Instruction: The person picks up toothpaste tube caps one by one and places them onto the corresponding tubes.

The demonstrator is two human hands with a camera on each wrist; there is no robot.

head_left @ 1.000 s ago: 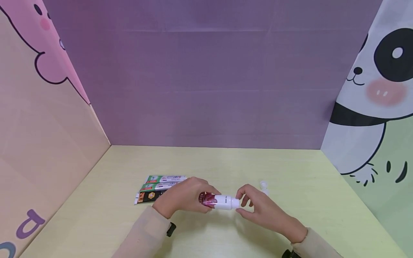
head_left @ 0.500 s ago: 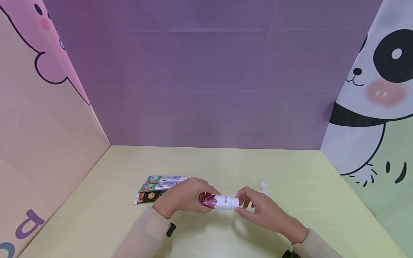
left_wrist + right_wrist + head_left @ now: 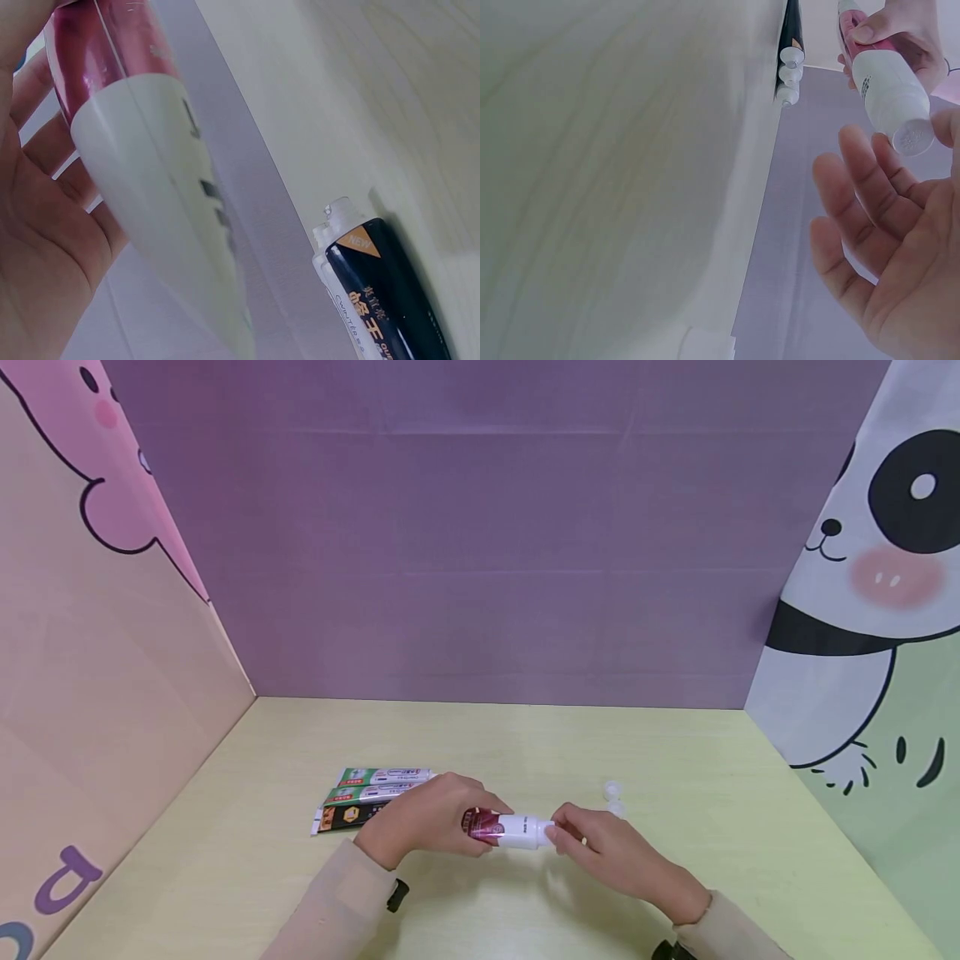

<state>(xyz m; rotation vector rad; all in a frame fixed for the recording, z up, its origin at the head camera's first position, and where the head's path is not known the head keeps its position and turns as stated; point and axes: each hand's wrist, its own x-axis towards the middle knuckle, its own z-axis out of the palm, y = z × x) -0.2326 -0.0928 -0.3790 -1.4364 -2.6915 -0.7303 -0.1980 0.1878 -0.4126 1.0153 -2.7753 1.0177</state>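
Note:
My left hand (image 3: 438, 814) grips a red-and-white toothpaste tube (image 3: 517, 831) by its red part, holding it sideways above the table. The tube's white end points right, toward my right hand (image 3: 622, 852). Thumb and a finger of that hand pinch the white cap (image 3: 913, 136) from both sides, with the other fingers loosely bent below it. In the left wrist view, the tube's white part (image 3: 150, 165) runs down past the palm.
Left of the hands lie two green-and-white toothpaste tubes (image 3: 367, 795) and a black one (image 3: 345, 818), side by side. Two small white caps (image 3: 612, 790) lie beyond my right hand. A purple panel (image 3: 495, 543) and printed side panels surround the pale table (image 3: 495, 735).
My right hand's fingers have closed in on the tube's cap, and its knuckles have lowered slightly. The left hand and the tube stay where they were.

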